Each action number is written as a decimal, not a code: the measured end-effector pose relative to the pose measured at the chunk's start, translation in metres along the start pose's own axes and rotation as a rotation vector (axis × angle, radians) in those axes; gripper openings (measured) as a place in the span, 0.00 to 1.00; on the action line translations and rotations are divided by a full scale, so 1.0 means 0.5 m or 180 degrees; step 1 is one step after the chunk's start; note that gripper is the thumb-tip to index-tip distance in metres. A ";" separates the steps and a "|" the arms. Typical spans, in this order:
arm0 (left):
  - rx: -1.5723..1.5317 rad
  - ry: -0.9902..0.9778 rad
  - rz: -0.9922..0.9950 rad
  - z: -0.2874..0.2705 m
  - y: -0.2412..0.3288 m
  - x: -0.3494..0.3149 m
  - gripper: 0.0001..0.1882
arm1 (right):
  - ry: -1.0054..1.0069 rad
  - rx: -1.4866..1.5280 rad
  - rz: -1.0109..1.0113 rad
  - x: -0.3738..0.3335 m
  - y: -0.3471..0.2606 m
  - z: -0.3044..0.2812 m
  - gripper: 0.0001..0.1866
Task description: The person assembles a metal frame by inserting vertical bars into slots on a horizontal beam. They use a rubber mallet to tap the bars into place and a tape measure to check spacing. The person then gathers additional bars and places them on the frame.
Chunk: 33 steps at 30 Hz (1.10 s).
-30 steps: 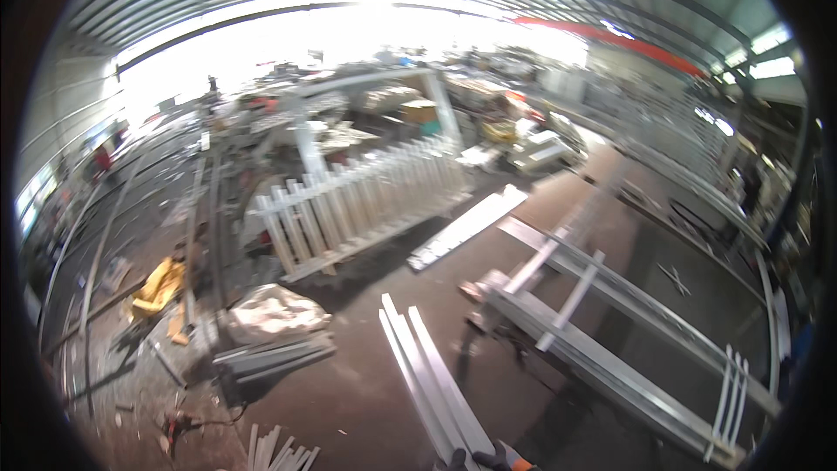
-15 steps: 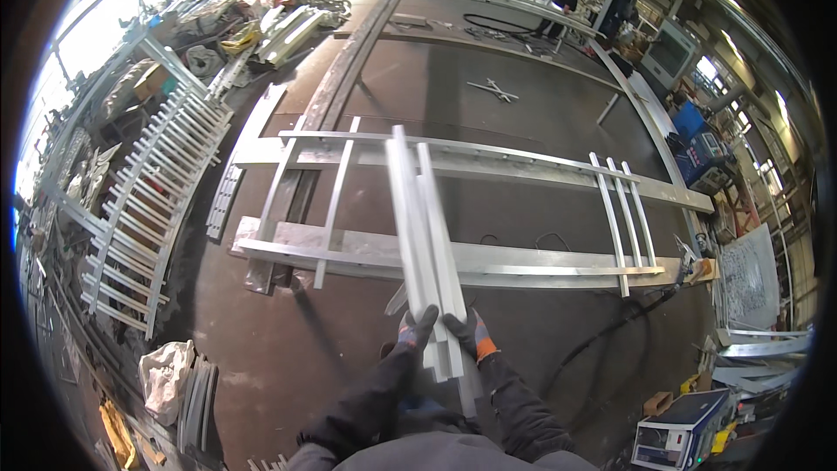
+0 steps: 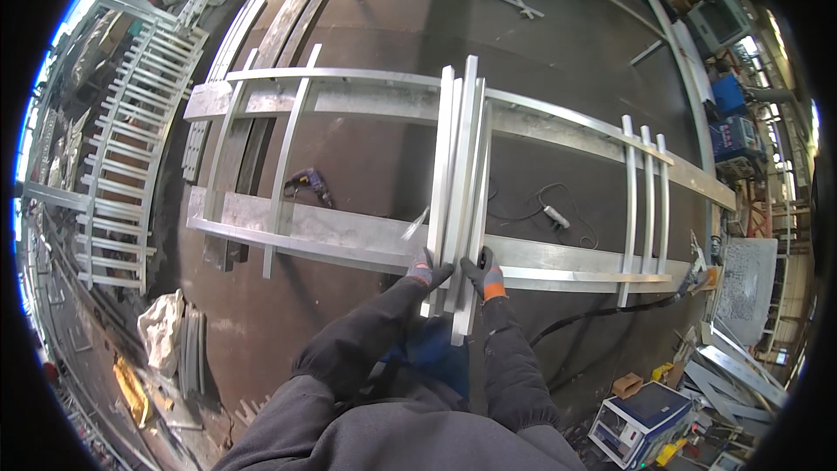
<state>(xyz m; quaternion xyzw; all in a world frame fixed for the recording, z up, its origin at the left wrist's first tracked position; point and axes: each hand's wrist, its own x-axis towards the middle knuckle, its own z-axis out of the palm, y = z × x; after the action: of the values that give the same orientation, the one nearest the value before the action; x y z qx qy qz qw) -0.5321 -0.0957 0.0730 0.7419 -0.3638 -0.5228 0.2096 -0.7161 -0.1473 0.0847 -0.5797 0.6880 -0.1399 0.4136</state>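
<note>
Several pale metal bars (image 3: 459, 148) lie side by side in a loose bundle, running away from me across both long rails of a ladder-like metal frame. My left hand (image 3: 429, 269), in a dark grey glove, grips the bundle's near end from the left. My right hand (image 3: 485, 274), gloved with an orange cuff, closes on it from the right. The near ends are uneven and stick out toward me past the near rail (image 3: 349, 253). Past the bundle's far end runs the far rail (image 3: 366, 75). Whether the bars' full weight rests on the rails I cannot tell.
Two crossbars (image 3: 292, 139) span the frame at left, three crossbars (image 3: 648, 201) at right. Wide support beams (image 3: 549, 249) lie beneath. A power drill (image 3: 310, 185) and a corded tool (image 3: 555, 216) sit between them. A blue-white machine (image 3: 641, 423) stands at lower right, a slatted panel (image 3: 131, 157) at left.
The bundle has swung from a leftward slant to nearly straight ahead and lies across the frame. Both hands have moved farther forward with it. My view has tilted down.
</note>
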 end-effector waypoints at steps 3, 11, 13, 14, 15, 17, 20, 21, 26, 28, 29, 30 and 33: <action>0.0511 0.0557 -0.0185 -0.015 0.016 -0.044 0.42 | 0.0327 -0.0337 -0.0061 0.033 0.004 -0.010 0.49; 0.2329 0.1088 0.0392 0.017 0.075 -0.035 0.33 | -0.0012 0.0084 0.0116 0.137 -0.038 0.007 0.64; 0.2698 0.1143 0.0302 0.037 0.063 0.005 0.29 | -0.0428 0.0394 0.0350 0.161 -0.015 0.009 0.65; 0.2696 0.1139 0.0295 0.042 0.056 0.020 0.28 | -0.0573 0.0466 0.0425 0.172 0.003 0.005 0.64; 0.2622 0.1096 0.0302 0.046 0.046 0.018 0.26 | -0.0140 0.1105 0.0454 0.189 0.016 0.015 0.52; 0.1356 0.1426 0.0398 0.042 0.032 0.006 0.24 | -0.0052 0.1895 0.0568 0.216 0.066 -0.005 0.39; 0.1006 0.1688 0.0646 0.031 0.031 -0.041 0.21 | 0.0002 0.1615 0.0653 0.252 0.133 -0.021 0.26; 0.1181 0.1740 0.0729 0.030 0.036 -0.054 0.20 | 0.0079 0.1629 0.0216 0.263 0.151 -0.025 0.23; 0.1791 0.1338 0.0426 0.042 0.050 -0.079 0.30 | 0.0363 0.1653 0.0154 0.255 0.192 -0.022 0.26; 0.1771 0.1474 0.0513 0.053 0.038 -0.078 0.33 | 0.0589 0.1504 0.0392 0.241 0.181 -0.016 0.31; 0.1693 0.1711 0.0699 0.061 0.027 -0.080 0.30 | 0.0729 0.1339 0.0166 0.240 0.170 -0.012 0.29; 0.1274 0.1818 0.0911 0.069 0.014 -0.082 0.29 | 0.1004 0.1336 -0.0325 0.242 0.160 -0.010 0.29; 0.0528 0.1941 0.1124 0.091 -0.034 -0.092 0.25 | 0.0739 0.1227 -0.0367 0.277 0.136 -0.010 0.29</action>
<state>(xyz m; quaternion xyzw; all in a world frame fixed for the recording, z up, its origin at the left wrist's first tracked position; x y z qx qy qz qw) -0.5775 -0.0466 0.0731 0.8039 -0.4483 -0.2018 0.3347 -0.7640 -0.2558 -0.0141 -0.5083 0.6573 -0.3578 0.4261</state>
